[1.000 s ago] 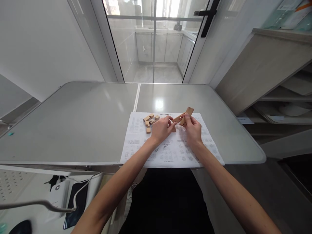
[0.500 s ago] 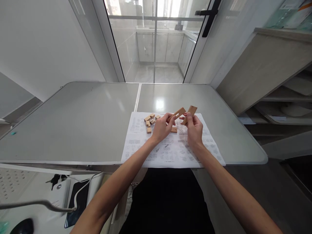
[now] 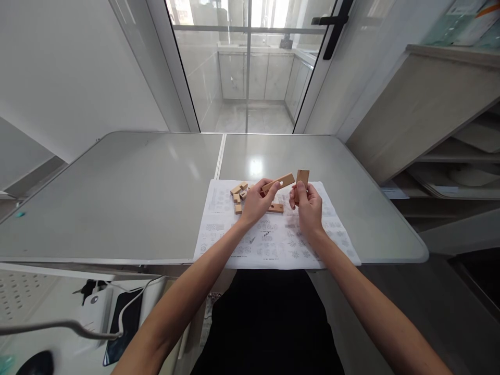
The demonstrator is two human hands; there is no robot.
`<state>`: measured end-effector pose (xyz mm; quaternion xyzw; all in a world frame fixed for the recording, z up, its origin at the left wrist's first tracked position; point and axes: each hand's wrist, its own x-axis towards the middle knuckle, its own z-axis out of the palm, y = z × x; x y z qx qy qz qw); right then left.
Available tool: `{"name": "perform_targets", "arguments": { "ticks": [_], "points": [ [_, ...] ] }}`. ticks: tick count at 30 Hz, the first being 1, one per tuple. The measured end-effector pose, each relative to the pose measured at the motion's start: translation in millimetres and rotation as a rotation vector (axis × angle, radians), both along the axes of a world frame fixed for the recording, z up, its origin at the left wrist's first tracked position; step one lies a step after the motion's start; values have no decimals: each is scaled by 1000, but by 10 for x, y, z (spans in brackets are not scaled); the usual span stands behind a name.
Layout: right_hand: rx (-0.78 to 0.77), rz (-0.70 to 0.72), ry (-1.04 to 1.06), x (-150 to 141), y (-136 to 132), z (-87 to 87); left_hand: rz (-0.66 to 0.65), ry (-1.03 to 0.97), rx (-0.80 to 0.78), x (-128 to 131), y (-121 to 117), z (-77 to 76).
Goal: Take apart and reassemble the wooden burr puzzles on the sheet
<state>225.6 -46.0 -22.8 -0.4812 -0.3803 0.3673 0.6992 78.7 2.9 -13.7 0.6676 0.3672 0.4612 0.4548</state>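
My left hand is closed on a long wooden puzzle piece with a notch in its side, its free end pointing up to the right. Upright in my right hand is a flat wooden puzzle piece, pinched between thumb and fingers. The two held pieces are close together but apart. Below my left hand another wooden piece with dark marks lies on the printed sheet. Several small wooden blocks sit loosely grouped left of my left hand, some partly hidden by it.
The sheet lies on a grey folding table with a seam. At lower left, a lower surface holds a white box, a dark phone-like slab and a cable. Wooden shelves stand at right; a glass door is behind the table.
My left hand has drawn its notched piece away from the right hand's piece and turned it. My right hand has tilted its piece more upright. The loose blocks have stayed put.
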Motion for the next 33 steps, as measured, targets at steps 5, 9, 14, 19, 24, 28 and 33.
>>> {"name": "perform_targets", "arguments": {
  "ticks": [5, 9, 14, 19, 24, 28, 33],
  "points": [
    [-76, 171, -51, -37, -40, 24, 0, -78, -55, 13, 6, -18],
    [-88, 270, -180, -96, -79, 71, 68, 12, 25, 14, 18, -43],
    [-121, 245, -231, -90, -79, 79, 34, 29, 63, 16, 13, -29],
    [-136, 255, -221, -65, -79, 50, 35, 71, 139, 9, -2, -23],
    [-164, 291, -166, -36, -81, 49, 27, 155, 286, -33, 21, -62],
    [-205, 370, -97, -31, -74, 74, 18, 170, 313, -83, 32, -48],
    [-248, 364, -163, -94, -69, 74, -62, 227, 433, -62, -37, -43]
  ]
}}
